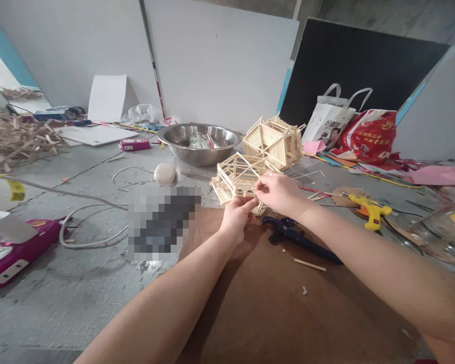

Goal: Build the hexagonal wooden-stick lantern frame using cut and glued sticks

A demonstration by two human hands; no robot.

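A pale frame built of thin wooden sticks is held up in front of me, at the back edge of a brown board. My left hand grips its lower near edge between thumb and fingers. Above and to the right, my right hand has its fingertips pinched together against the same frame; whatever small piece they hold is hidden. Just behind stands a second stick structure with more closely filled faces. Dark blue cutting pliers lie under my right wrist, and a short loose stick rests nearby.
A steel basin sits behind the frame. To the right lie a yellow glue gun, a red bag and paper scraps. On the left are a purple power strip, cables, a white round case and heaped sticks.
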